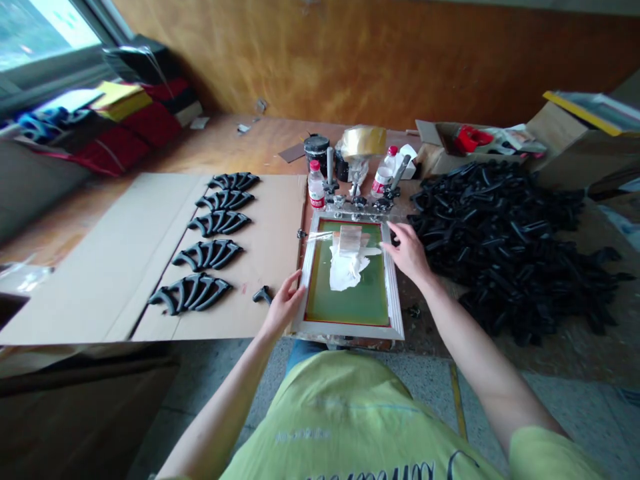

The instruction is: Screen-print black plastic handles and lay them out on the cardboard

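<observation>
Two hands on the screen frame, centre of the table: gripping its 9 o'clock rim with the left hand, resting the right hand, fingers loose, at 2 o'clock beside white ink; black parts pile at 3 o'clock

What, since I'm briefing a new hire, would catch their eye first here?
The screen frame at centre, its green mesh smeared with white ink, with the left hand gripping its left rail and the right hand resting on its right rail. To its right sprawls a heap of black parts; to its left, five fanned sets lie on cardboard.
</observation>
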Motion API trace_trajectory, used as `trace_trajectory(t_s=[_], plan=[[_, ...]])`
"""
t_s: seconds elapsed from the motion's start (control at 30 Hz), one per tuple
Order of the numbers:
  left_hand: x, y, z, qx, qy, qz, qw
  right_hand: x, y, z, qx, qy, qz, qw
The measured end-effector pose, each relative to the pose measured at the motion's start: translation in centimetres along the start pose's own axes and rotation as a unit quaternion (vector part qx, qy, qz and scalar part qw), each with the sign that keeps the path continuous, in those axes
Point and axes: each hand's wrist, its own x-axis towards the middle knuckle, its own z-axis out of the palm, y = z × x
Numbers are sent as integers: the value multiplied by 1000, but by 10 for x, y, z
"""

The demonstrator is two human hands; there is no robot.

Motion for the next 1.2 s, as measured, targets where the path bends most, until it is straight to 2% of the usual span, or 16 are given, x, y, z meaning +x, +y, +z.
trace_trajectory(t_s=[0.03, 0.07, 0.13, 0.23, 0.3, 0.4, 0.5, 0.6, 0.7, 0.8, 0.87, 0.93, 1.07, 1.13, 1.2], plan=[[6, -12, 0, 20, -3, 4, 1000, 8, -11, 8, -31, 25, -32, 999], [13, -21, -1, 47, -5, 11, 999, 15, -22, 17, -60, 23, -66, 996], [22, -32, -2, 101, -2, 25, 995, 21, -44, 36, -102, -39, -109, 988], [27, -36, -5, 122, 3, 27, 992, 5, -61, 55, -148, -136, -121, 972], [26, -33, -5, 98, 6, 11, 995, -15, -61, 56, -165, -177, -146, 959], [23, -30, -3, 57, 12, -8, 998, -41, -55, 44, -147, -228, -229, 935], [22, -29, -2, 48, 12, -7, 999, -42, -52, 34, -111, -266, -273, 918], [24, -32, -4, 62, 1, 8, 998, -35, -54, 38, -120, -216, -239, 939], [25, -35, -6, 78, -17, 15, 997, -45, -54, 51, -141, -163, -235, 948], [25, -36, -8, 83, -36, 17, 996, -62, -50, 55, -127, -175, -265, 940], [24, -33, -8, 80, -42, 16, 996, -60, -51, 51, -110, -178, -249, 946], [21, -27, -7, 77, -46, 11, 996, -42, -57, 45, -93, -156, -199, 963], [11, -2, -9, 81, -57, 11, 995, 14, -66, 28, -87, -86, -103, 987], [4, 18, -9, 66, -64, 17, 996, 36, -59, 13, -87, -56, -72, 992], [-2, 40, -8, 35, -60, 31, 997, 48, -39, -8, -62, -1, -40, 997]])
